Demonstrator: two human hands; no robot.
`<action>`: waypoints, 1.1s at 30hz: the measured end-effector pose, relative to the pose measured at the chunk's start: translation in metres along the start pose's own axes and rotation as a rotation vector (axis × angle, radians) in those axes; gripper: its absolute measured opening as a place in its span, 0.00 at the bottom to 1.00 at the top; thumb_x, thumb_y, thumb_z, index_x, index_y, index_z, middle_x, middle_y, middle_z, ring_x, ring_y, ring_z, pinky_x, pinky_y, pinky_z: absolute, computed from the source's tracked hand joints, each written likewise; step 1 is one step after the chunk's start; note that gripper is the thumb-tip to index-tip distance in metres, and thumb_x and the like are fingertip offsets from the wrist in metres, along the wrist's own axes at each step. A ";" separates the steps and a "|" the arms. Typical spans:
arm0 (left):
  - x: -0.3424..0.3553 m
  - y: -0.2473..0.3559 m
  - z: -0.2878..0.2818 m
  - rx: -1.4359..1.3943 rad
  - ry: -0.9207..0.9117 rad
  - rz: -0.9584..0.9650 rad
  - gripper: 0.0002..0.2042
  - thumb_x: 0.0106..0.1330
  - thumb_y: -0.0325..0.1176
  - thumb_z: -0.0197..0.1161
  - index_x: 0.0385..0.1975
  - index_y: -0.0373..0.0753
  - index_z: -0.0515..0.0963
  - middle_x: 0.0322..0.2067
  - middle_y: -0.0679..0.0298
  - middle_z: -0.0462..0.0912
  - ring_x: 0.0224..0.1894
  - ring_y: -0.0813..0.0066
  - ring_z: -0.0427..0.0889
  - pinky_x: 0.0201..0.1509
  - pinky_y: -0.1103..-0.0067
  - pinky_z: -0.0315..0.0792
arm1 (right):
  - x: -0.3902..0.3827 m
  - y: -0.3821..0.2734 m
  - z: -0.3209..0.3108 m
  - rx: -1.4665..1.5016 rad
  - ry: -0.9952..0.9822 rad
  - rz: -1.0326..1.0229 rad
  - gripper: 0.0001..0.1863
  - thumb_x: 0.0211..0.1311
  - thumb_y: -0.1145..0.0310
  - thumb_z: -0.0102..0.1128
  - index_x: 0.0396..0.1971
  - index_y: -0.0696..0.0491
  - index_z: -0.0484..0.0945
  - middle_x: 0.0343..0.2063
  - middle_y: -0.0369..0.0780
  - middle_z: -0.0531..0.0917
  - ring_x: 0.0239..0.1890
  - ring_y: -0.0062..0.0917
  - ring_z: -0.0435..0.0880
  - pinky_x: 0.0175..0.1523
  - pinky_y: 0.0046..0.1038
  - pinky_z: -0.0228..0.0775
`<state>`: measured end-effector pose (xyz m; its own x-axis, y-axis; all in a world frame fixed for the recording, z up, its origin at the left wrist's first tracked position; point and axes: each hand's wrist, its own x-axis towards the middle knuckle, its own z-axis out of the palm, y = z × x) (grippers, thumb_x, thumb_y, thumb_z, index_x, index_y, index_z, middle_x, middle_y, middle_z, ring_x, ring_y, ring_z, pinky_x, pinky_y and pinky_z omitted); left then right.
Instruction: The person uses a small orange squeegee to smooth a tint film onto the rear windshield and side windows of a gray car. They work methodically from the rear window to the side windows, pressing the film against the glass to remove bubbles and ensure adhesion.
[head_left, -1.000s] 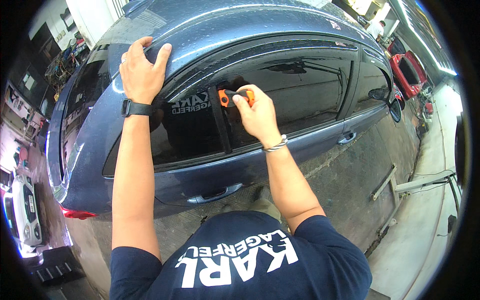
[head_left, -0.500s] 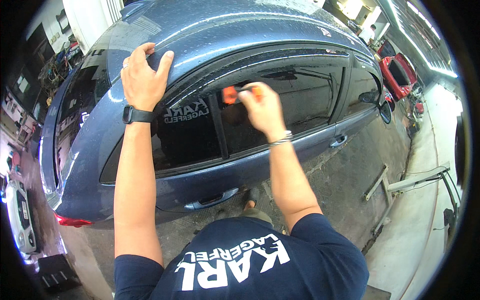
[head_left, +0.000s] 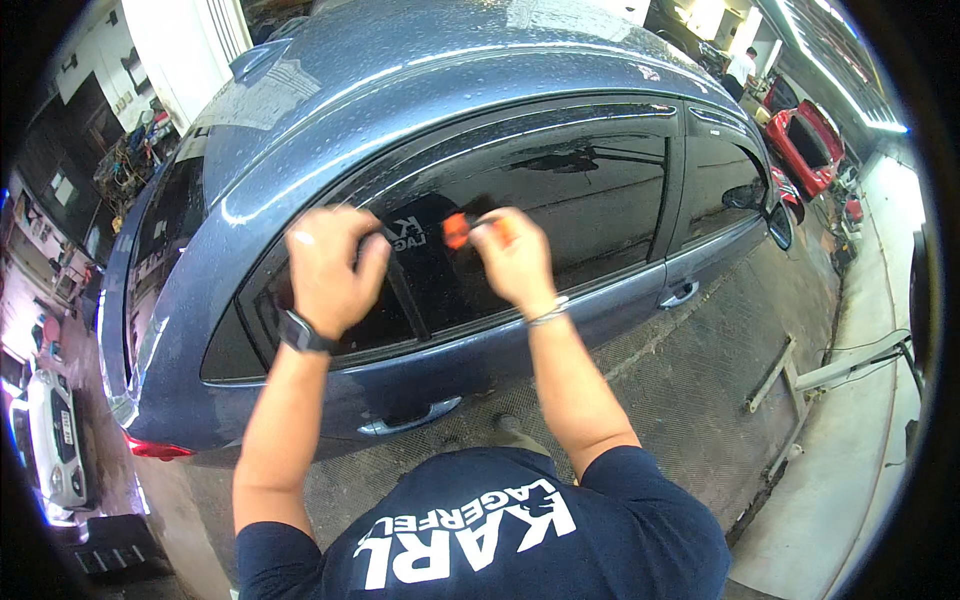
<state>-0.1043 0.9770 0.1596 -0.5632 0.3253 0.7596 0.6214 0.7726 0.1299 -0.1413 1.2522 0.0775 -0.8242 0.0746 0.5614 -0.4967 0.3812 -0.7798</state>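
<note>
A dark blue car [head_left: 300, 130], wet with droplets on its roof, stands in front of me with its side toward me. My right hand [head_left: 512, 258] is closed on a small orange tool [head_left: 456, 231] in front of the dark rear door window [head_left: 570, 210]. Its exact kind is blurred and partly covered by my fingers. My left hand [head_left: 335, 262] is open, fingers bent and thumb apart, holding nothing visible. It is in front of the rear part of the side glass; whether it touches the glass I cannot tell.
Door handles [head_left: 410, 418] run below the windows, and a side mirror [head_left: 780, 226] sticks out at the right. A metal stand [head_left: 790, 375] is by the right wall. A red car part [head_left: 805, 150] and another person [head_left: 740, 70] are far right. A white car's front [head_left: 60, 440] is at left.
My left hand has come off the roof edge and down in front of the window. My right hand has lowered slightly and moved left with the orange tool. The view has shifted a little.
</note>
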 end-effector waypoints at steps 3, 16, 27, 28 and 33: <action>-0.024 0.043 0.046 0.049 -0.156 0.010 0.26 0.61 0.34 0.72 0.61 0.38 0.78 0.60 0.54 0.81 0.64 0.52 0.76 0.69 0.58 0.67 | -0.017 -0.007 0.014 0.110 -0.038 0.005 0.10 0.67 0.67 0.69 0.42 0.57 0.85 0.34 0.45 0.88 0.35 0.31 0.87 0.46 0.32 0.78; 0.013 0.103 0.158 0.291 -0.262 -0.146 0.52 0.68 0.65 0.62 0.80 0.29 0.54 0.82 0.46 0.48 0.85 0.47 0.43 0.85 0.54 0.40 | -0.133 0.130 -0.169 0.611 0.203 0.581 0.08 0.74 0.71 0.67 0.46 0.57 0.80 0.24 0.29 0.77 0.22 0.10 0.72 0.25 0.16 0.62; -0.002 0.116 0.154 0.306 -0.281 -0.250 0.50 0.69 0.63 0.63 0.81 0.34 0.54 0.83 0.50 0.50 0.85 0.51 0.45 0.84 0.51 0.38 | -0.044 0.115 -0.158 0.483 0.128 0.378 0.11 0.76 0.65 0.66 0.49 0.56 0.80 0.24 0.29 0.76 0.21 0.10 0.70 0.24 0.15 0.58; -0.015 0.113 0.148 0.323 -0.298 -0.261 0.50 0.68 0.63 0.63 0.81 0.34 0.54 0.83 0.50 0.50 0.85 0.51 0.46 0.84 0.51 0.37 | -0.030 0.108 -0.156 0.483 0.125 0.346 0.11 0.76 0.65 0.66 0.49 0.56 0.80 0.24 0.29 0.76 0.21 0.10 0.71 0.24 0.15 0.58; -0.055 0.102 0.130 0.342 -0.356 -0.276 0.50 0.68 0.61 0.65 0.81 0.34 0.54 0.82 0.48 0.49 0.84 0.50 0.46 0.84 0.51 0.38 | 0.008 0.072 -0.136 0.608 0.086 0.245 0.11 0.75 0.66 0.67 0.47 0.57 0.80 0.28 0.30 0.80 0.25 0.10 0.74 0.30 0.16 0.65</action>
<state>-0.0809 1.1085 0.0486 -0.8657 0.2040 0.4571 0.2465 0.9685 0.0345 -0.1463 1.4056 0.0636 -0.9206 0.1764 0.3485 -0.3838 -0.2426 -0.8910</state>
